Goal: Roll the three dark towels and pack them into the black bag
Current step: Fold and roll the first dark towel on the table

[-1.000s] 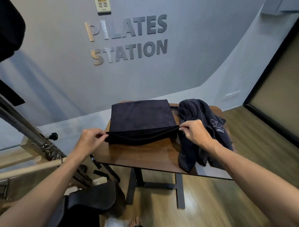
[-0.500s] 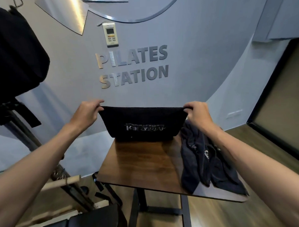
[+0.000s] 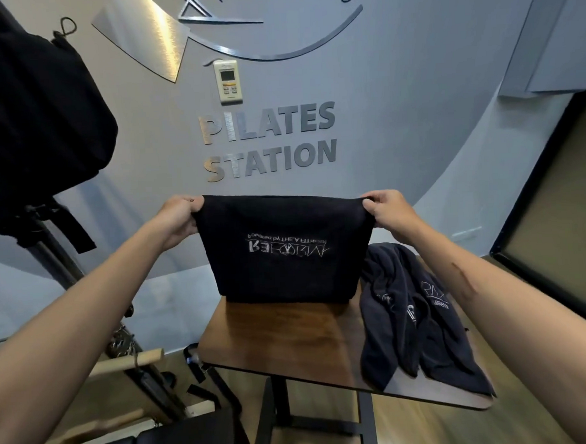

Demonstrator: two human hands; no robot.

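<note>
Both hands, left [image 3: 175, 217] & right [image 3: 386, 208], pinch folded dark towel [image 3: 286, 255] upright, white logo upside-down.

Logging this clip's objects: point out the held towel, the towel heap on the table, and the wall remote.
held towel [image 3: 286, 255]: head view, centre, on the printed logo.
towel heap [image 3: 413, 317]: head view, middle folds.
wall remote [image 3: 227, 81]: head view, its screen and buttons.

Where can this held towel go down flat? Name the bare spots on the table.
Bare wood on the table runs from its left edge to the heaped towels, in front of the held towel. The right side is crowded: the heap hangs over the near edge. Both hands grip the towel's top corners.
</note>
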